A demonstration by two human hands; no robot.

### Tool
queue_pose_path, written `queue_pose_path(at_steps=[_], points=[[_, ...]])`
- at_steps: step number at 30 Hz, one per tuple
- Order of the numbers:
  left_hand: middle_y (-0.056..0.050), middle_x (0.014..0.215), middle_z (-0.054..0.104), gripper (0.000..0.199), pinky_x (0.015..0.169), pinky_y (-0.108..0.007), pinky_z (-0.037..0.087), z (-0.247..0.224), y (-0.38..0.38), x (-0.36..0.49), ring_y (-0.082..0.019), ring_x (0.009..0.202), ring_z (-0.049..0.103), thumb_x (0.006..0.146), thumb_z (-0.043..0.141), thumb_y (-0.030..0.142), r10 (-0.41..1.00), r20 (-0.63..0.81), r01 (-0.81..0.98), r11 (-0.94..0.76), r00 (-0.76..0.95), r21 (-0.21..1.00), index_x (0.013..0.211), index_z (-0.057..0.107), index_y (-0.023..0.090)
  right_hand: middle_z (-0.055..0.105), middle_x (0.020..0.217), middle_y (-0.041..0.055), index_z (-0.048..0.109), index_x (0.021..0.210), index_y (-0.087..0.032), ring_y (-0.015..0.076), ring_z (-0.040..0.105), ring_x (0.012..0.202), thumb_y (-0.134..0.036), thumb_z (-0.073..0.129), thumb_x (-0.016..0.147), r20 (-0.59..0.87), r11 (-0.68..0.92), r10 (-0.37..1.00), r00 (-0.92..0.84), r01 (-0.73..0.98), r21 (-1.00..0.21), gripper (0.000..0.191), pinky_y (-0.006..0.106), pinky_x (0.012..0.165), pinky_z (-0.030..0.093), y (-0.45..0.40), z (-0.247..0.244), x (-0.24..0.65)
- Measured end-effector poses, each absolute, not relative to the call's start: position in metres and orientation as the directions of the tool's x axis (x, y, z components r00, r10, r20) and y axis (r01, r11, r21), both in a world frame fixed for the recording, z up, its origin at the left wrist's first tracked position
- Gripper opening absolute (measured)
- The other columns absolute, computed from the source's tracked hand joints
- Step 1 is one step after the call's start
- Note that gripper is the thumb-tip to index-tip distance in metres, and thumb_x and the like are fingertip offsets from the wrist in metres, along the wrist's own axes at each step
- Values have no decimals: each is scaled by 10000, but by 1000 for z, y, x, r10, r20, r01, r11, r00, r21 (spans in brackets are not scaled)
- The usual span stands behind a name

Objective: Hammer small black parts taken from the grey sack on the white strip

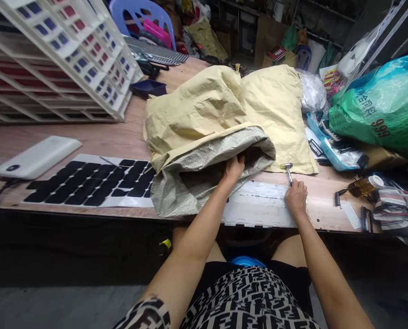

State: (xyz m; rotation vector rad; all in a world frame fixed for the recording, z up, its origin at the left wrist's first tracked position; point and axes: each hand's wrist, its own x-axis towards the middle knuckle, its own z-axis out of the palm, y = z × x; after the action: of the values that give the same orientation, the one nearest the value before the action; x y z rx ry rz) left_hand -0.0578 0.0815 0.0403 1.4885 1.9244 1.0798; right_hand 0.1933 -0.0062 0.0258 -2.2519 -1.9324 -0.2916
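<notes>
My left hand is at the open mouth of a yellow woven sack with a grey lining, its fingers curled at the inner edge; what they grip is partly hidden. In my right hand is a small hammer with a yellowish head, held by its handle. That hand is over the right end of a whitish panel along the table's front edge. A second, closed-looking yellow sack lies behind the hammer. Left of the open sack is a sheet with black pieces.
A white plastic basket and a white device with a cable are on the left. At right are a green bag, a brown bottle and striped cloth. The wooden table ends near my legs.
</notes>
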Motion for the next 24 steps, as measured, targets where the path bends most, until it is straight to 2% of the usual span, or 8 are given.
queue_pose_path(at_steps=[3, 5, 8, 10, 13, 18, 21, 24], points=[[-127, 1152, 683, 266, 989, -442, 433, 36, 24, -49, -306, 1119, 576, 950, 555, 314, 930, 305, 670, -94, -204, 737, 1150, 650, 165, 541, 1083, 150, 554, 1222, -127, 278, 473, 959, -201, 425, 934, 254, -149, 956, 150, 989, -26, 324, 373, 791, 388, -6, 25, 195], [-105, 1097, 688, 246, 952, -423, 434, 31, -8, -33, -279, 1056, 572, 964, 538, 326, 909, 415, 691, -278, -35, 667, 1130, 655, 186, 542, 1100, 147, 560, 1236, -136, 279, 474, 973, -260, 456, 938, 253, -144, 954, 159, 987, -77, 339, 374, 811, 392, -4, 24, 197], [-73, 1034, 676, 176, 905, -379, 435, 22, -23, -3, -245, 1013, 562, 931, 599, 281, 891, 377, 648, -445, 253, 618, 1074, 676, 214, 544, 1107, 137, 579, 1251, -161, 273, 483, 984, -295, 494, 931, 227, -147, 955, 189, 971, -187, 357, 373, 840, 402, 0, 26, 204], [-60, 994, 657, 130, 884, -364, 435, 17, -15, 11, -234, 996, 557, 899, 645, 257, 909, 277, 649, -416, 311, 637, 1013, 694, 219, 553, 1064, 127, 603, 1237, -166, 260, 502, 964, -267, 488, 925, 185, -151, 962, 203, 954, -258, 346, 363, 842, 416, 2, 30, 209], [-45, 965, 631, 123, 895, -358, 429, 11, 4, 18, -221, 982, 550, 876, 679, 270, 936, 177, 648, -340, 304, 682, 985, 710, 222, 570, 964, 111, 633, 1200, -150, 240, 537, 900, -237, 426, 940, 163, -112, 970, 178, 930, -350, 343, 353, 825, 450, -5, 38, 215], [-37, 985, 618, 148, 927, -365, 415, 7, 10, 15, -217, 1012, 540, 870, 682, 282, 935, 175, 616, -337, 310, 712, 1007, 716, 235, 615, 1006, 105, 617, 1240, -157, 219, 596, 888, -303, 411, 966, 343, 72, 931, 124, 859, -507, 373, 359, 810, 510, -58, 50, 216], [-36, 988, 616, 143, 921, -360, 419, 6, 8, 15, -211, 1006, 541, 873, 673, 257, 937, 191, 604, -335, 292, 723, 1008, 709, 226, 617, 1002, 78, 588, 1297, -185, 168, 612, 740, -353, 420, 993, 286, 127, 956, 61, 794, -594, 386, 329, 723, 539, -96, 53, 212], [-38, 974, 613, 140, 919, -361, 427, 5, 7, 15, -209, 997, 545, 870, 667, 227, 941, 188, 599, -325, 280, 731, 1005, 706, 220, 638, 1015, 93, 607, 1281, -190, 193, 641, 832, -351, 430, 997, 273, 155, 962, 12, 797, -584, 371, 353, 783, 551, -118, 54, 207]])
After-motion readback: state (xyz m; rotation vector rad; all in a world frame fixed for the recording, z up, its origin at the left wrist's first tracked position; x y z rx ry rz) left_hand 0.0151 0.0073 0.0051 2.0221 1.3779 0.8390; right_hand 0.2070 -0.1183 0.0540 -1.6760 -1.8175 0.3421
